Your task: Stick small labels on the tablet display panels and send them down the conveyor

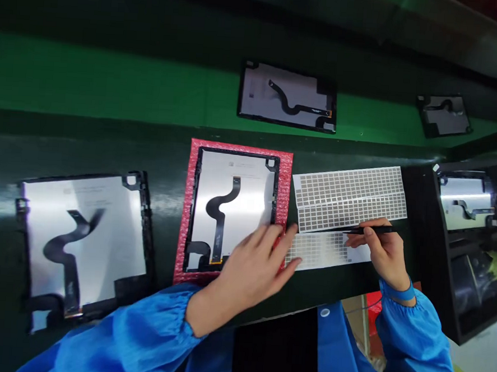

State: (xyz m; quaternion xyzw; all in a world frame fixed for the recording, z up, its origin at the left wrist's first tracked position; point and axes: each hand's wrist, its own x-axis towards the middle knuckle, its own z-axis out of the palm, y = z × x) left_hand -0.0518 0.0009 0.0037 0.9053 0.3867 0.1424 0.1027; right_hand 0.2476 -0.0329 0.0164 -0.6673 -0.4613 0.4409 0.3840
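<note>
My right hand (381, 250) pinches a pair of dark tweezers (372, 230), tips pointing left over the lower sticker sheet (320, 251). A second sheet of small grey rectangular stickers (351, 195) lies just above it. My left hand (254, 259), fingers spread, hovers over or rests on the lower right edge of a display panel (247, 208); contact is unclear. The panel lies silver back up, with a black curved flex cable (217, 206) on it. Under it is a pink bubble-wrap sheet (181, 249).
Another display panel (98, 227) lies at the left. Two more panels, one at the back centre (279, 92) and one at the back right (447, 111), sit on a green ledge (153, 85). A black divided tray (456, 288) on the right holds a further panel.
</note>
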